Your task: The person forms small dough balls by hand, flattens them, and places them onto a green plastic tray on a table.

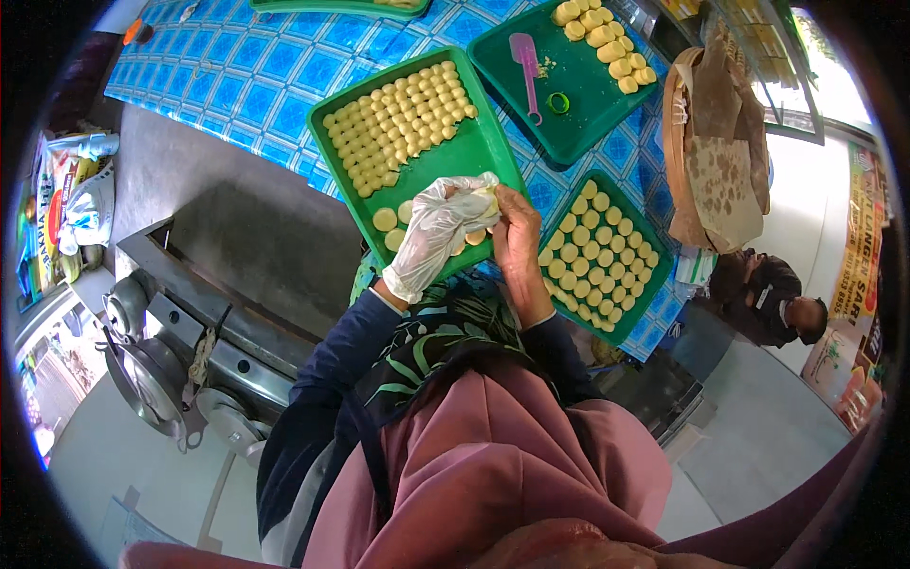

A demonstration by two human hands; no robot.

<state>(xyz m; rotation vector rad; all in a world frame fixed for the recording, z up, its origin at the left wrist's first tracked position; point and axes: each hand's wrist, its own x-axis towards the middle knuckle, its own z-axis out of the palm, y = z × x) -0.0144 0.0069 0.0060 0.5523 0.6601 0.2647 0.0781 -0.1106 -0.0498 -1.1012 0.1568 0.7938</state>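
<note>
Blue checked cloth covers the desk [275, 66], which carries three green trays. The middle tray [474, 152] holds tight rows of small pale dough balls at its far end and a few flat rounds near its front edge. There both hands meet — the left hand [438, 232], in a clear plastic glove, is curled shut round a dough piece [485, 201]; the bare right hand [517, 237] closes against it from the side. Pressing evenly, I judge, would keep the piece round like the discs [592, 256] filling the right tray. On the far tray lie a pink spatula [526, 71] and a green ring cutter [558, 102]. Left of the desk stands grey metal machinery; the floor is pale.
</note>
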